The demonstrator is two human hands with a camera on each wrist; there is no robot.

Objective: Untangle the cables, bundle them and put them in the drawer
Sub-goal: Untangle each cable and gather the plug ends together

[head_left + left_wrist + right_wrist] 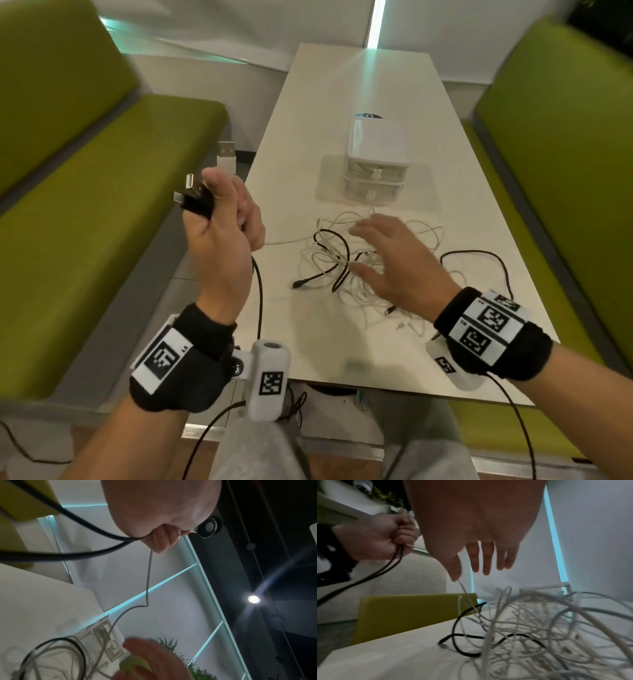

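Head view: we are raising our left hand point(224, 219) off the table's left edge, fingers curling round a black cable point(257, 291) and a thin white cable point(284, 241); black USB plugs point(193, 197) are sticking out past the thumb, and a white USB plug point(226, 155) is showing just beyond them. Our right hand point(399, 263) is hovering palm down over the tangle of cables point(342, 270), fingers straight and slightly spread, gripping nothing. The tangle, mostly white with black loops, is lying on the white table point(342, 356), just in front of the small white drawer unit point(375, 161); both drawers are looking closed. Green benches point(102, 240) are flanking the table.

Left wrist view: the left fingers point(161, 543) are curling tight round the black cable point(85, 553) and the white cable point(148, 577), which is running down to the tangle point(56, 655) by the drawer unit point(109, 642). The right hand point(154, 661) is blurring at the bottom.

Right wrist view: the right fingers point(486, 559) are hanging straight, close together, thumb apart; whether the thumb tip is touching a white strand, we cannot tell. The tangle point(539, 635) is lying under the palm. The left hand point(376, 539) is gripping its cables at left.
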